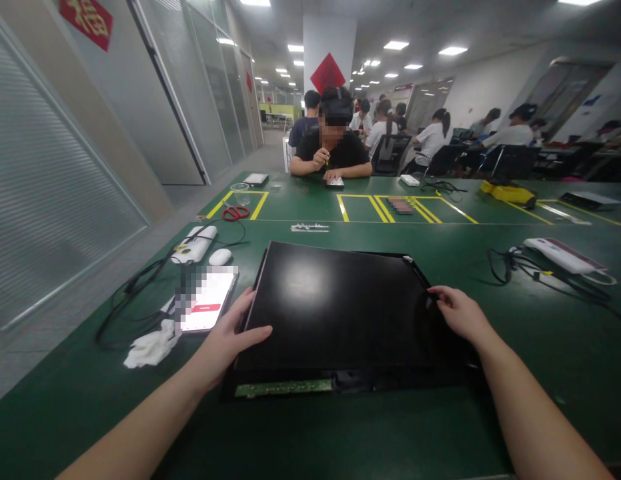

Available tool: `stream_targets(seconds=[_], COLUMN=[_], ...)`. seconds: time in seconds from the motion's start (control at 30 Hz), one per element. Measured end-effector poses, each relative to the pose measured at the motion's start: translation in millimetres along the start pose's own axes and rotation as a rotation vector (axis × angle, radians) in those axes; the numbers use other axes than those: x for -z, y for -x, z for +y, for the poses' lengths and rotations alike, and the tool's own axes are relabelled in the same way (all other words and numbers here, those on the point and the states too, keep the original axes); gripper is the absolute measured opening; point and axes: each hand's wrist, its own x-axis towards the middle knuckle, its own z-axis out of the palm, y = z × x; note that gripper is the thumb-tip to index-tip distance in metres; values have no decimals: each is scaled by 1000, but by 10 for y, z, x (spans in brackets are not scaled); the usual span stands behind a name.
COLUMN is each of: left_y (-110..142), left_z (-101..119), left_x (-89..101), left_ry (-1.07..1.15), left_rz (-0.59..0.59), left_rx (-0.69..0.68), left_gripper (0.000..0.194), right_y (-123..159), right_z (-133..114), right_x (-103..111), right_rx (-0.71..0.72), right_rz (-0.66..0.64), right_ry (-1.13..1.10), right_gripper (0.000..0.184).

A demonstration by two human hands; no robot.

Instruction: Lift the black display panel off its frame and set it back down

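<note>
The left hand point(229, 337) grips the left edge of a black screen panel point(335, 307), its thumb lying on the dark face and its fingers at the side. The right hand point(455, 310) has its fingertips pinched at the panel's right side, by the edge of a black frame point(415, 380). The panel lies slightly askew over that frame (a green circuit strip point(285, 388) shows along the near side), on the green table point(390, 440). Left of the panel are a lit phone or tablet point(213, 303), crumpled tissue point(153, 345), a white mouse point(221, 257) and, farther off, red-handled scissors point(235, 213). Across the table sits a person point(335, 143) in black, bent over a small object point(335, 183).
</note>
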Motion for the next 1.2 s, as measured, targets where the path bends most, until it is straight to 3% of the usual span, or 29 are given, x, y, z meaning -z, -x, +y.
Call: stream_targets(seconds=[0.3,0.53,0.67,0.73,0.83,0.9,1.03,1.2], left_y=[29,-49,-78,-60,-27,-17,1,33], left_z=[126,2,-53,-35,9,19,13,85], left_x=[-96,-7,72,79,60,43,5,-4], left_ry=[140,95,-20,1,69,118,173,254], left_rz=[-82,-73,1,-60,-188,-205,-190,-66], left_rx=[57,64,-32,-48,-15,-19,-27,17], left_gripper=[70,73,66,69,78,82,87,84], right_y=[26,39,44,45,40,32,29,89], right_z=[-30,-56,-104,-119,-114,-101,-118,-249], right_x=[25,21,35,53,76,81,81,137], right_rx=[-33,-7,-4,-4,-24,-79,-244,-288], right_rz=[0,13,1,-14,-28,2,53,28], right_ry=[5,-6,-2,-22,-110,-195,-360,-656], right_gripper=[31,33,38,41,47,51,42,32])
